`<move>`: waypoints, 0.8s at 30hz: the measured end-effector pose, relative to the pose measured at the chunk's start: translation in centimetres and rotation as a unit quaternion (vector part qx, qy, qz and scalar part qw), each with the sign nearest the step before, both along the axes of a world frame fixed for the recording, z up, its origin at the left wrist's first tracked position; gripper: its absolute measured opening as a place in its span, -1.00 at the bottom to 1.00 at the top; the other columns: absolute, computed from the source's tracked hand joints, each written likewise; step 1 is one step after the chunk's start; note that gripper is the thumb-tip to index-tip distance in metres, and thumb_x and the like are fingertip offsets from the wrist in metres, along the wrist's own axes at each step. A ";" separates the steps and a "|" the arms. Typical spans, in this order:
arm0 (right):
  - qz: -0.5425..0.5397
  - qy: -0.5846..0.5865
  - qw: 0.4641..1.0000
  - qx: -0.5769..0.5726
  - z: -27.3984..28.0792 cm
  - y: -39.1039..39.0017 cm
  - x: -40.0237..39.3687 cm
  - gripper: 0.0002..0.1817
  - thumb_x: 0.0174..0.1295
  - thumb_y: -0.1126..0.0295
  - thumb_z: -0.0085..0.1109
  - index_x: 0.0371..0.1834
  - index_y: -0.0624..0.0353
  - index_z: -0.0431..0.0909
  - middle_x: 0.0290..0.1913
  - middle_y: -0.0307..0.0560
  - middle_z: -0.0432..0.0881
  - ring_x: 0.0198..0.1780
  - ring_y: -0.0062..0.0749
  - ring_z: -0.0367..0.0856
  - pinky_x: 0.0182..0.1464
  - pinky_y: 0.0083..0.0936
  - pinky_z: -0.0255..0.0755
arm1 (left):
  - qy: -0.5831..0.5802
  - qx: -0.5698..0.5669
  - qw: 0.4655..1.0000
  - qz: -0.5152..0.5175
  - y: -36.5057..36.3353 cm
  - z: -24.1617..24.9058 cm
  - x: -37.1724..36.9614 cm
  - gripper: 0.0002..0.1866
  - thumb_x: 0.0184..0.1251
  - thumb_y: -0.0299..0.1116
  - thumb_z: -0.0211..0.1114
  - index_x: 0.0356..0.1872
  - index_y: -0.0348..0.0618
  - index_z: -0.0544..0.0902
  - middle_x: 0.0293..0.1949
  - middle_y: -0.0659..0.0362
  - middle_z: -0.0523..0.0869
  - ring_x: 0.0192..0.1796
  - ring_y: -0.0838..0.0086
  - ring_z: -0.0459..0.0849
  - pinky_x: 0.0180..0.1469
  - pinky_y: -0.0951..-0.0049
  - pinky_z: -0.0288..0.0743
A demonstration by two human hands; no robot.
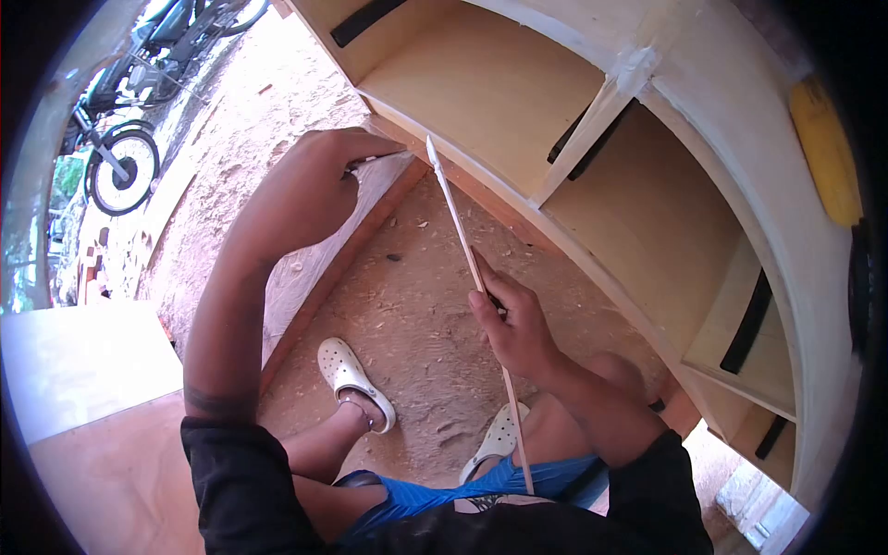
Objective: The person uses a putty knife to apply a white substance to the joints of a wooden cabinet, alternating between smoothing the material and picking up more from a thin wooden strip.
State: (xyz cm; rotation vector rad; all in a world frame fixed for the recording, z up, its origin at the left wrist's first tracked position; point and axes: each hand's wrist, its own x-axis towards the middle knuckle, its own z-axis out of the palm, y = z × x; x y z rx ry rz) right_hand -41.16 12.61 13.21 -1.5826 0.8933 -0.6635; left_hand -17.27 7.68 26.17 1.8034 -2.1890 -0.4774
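A long thin wooden strip (462,220), white at its upper end, slants down to my lap. My right hand (513,319) is wrapped round its middle, thumb on one side. My left hand (333,171) is bent over near the front edge of a wooden cabinet (481,69), beside the strip's white tip but apart from it. Its fingers are pressed together and point toward the cabinet's edge; whatever lies between them is too small to make out. Open compartments with black runners show in the cabinet.
A motorcycle (125,171) stands at the upper left. Pale boards (88,365) lie at the left. A wooden beam (342,236) crosses the dirt floor (407,277). A yellow object (826,153) rests at the far right.
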 end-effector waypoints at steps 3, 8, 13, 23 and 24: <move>0.005 0.016 1.000 0.002 0.5 -0.1 0.0 -0.47 0.32 0.33 -0.03 0.32 0.32 0.22 -0.41 0.01 0.44 -0.44 -0.37 0.45 -0.36 -0.46 0.36 | -0.011 0.020 1.000 0.005 -1.3 -0.2 0.1 -0.47 -0.10 -0.80 -0.07 -0.06 -0.27 0.62 -0.11 -0.12 0.66 -0.03 0.09 0.62 0.07 0.29 0.44; 0.011 0.015 1.000 -0.001 1.1 -0.1 0.0 -0.47 0.30 0.36 0.01 0.31 0.32 0.24 -0.43 -0.01 0.43 -0.46 -0.38 0.44 -0.39 -0.47 0.36 | -0.055 0.040 0.998 0.004 -3.1 -0.9 0.3 -0.51 -0.09 -0.78 -0.04 -0.08 -0.27 0.64 -0.16 -0.13 0.67 -0.09 0.08 0.64 0.01 0.30 0.46; 0.005 -0.002 0.994 -0.108 0.0 0.0 0.0 -0.47 0.31 0.41 -0.02 0.37 0.20 0.20 -0.41 -0.22 0.34 -0.51 -0.69 0.33 -0.54 -0.67 0.31 | -0.027 0.065 0.994 -0.088 -2.8 -1.6 -0.1 -0.52 -0.08 -0.73 -0.01 -0.07 -0.24 0.64 -0.24 -0.12 0.68 -0.18 0.14 0.67 -0.04 0.34 0.49; -0.030 -0.046 0.989 0.136 -0.3 -0.9 -0.8 -0.50 0.35 0.37 -0.06 0.35 0.18 0.22 -0.43 -0.20 0.42 -0.51 -0.69 0.36 -0.51 -0.66 0.40 | 0.575 0.069 0.801 0.148 3.1 -0.3 -4.6 -0.43 -0.05 -0.74 0.00 0.14 -0.38 0.46 -0.11 0.11 0.66 -0.08 0.52 0.63 -0.01 0.57 0.50; -0.022 -0.046 0.988 0.144 -0.9 -1.1 -0.8 -0.50 0.36 0.36 -0.07 0.37 0.16 0.21 -0.41 -0.25 0.41 -0.48 -0.73 0.35 -0.49 -0.71 0.40 | 0.613 0.017 0.774 0.158 3.7 -0.6 -6.8 -0.41 -0.04 -0.76 0.00 0.17 -0.37 0.43 -0.07 0.11 0.65 -0.02 0.50 0.60 0.09 0.54 0.42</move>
